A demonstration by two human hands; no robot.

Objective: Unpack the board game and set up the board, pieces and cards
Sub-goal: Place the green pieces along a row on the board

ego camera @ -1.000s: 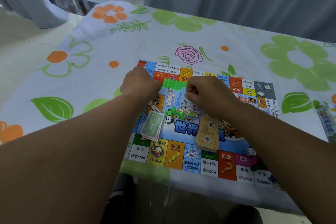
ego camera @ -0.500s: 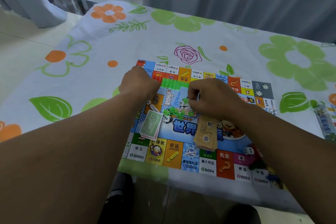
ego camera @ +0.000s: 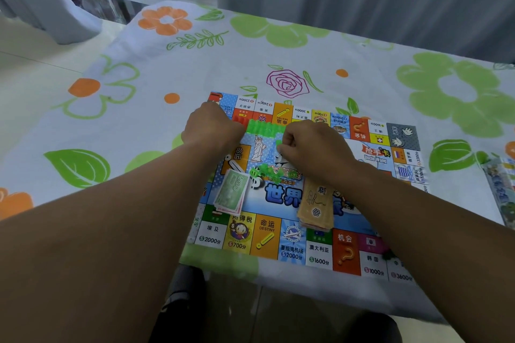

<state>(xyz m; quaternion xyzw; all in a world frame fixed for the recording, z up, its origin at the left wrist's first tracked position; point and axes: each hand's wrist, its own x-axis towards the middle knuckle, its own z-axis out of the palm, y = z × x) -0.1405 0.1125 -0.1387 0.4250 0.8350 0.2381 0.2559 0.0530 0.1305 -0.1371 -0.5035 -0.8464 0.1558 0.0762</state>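
Since the board [ego camera: 266, 234] lies unfolded and flat on the flowered tablecloth [ego camera: 195, 69], near the table's front edge, the handling notes start there and work down in size.

Board: thin printed sheet, judged light and floppy. It likely slides on the cloth, so shift it with a flat palm, not by a corner.

Tan card stack [ego camera: 316, 203]: on the board's centre, just under the right forearm. Loose paper, judged easy to fan out or knock. Take it by the long edges, squared up.

Green note stack [ego camera: 231, 192]: on the board left of centre, tilted, with pink notes showing beneath. Same light, slippery paper, same edge hold.

Green house row [ego camera: 264, 128]: along the inner edge of the far squares, between the two hands. Moulded plastic, judged stiff, very light and prone to tip at a nudge. Whether the houses are joined or separate cannot be told.

Left hand [ego camera: 211, 127]: curled at the row's left end, back to the camera, fingers hidden. Cannot tell whether it holds anything.

Right hand [ego camera: 312, 145]: thumb and forefinger pinch a single green house [ego camera: 278, 143] just below the row's right end. Best hold, in my judgement, is a fingertip pinch on opposite walls, setting the piece straight down.
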